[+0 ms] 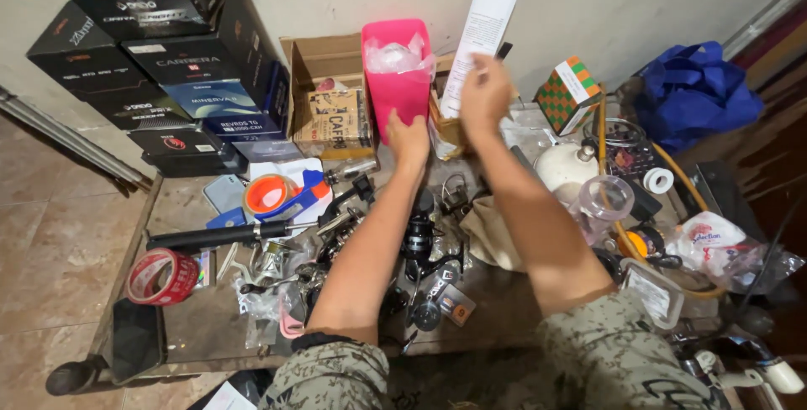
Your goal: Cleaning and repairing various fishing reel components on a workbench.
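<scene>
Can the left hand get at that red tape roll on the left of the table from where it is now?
Probably yes. The left hand rests on the pink container at the back, while the red tape roll lies uncovered near the table's front left edge. Nothing stands over it; the hand would have to draw back across the black rod.

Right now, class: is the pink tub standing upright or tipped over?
Upright. The pink tub stands with its open mouth upward, clear plastic bags bulging out the top, and the left hand touches its base.
</scene>
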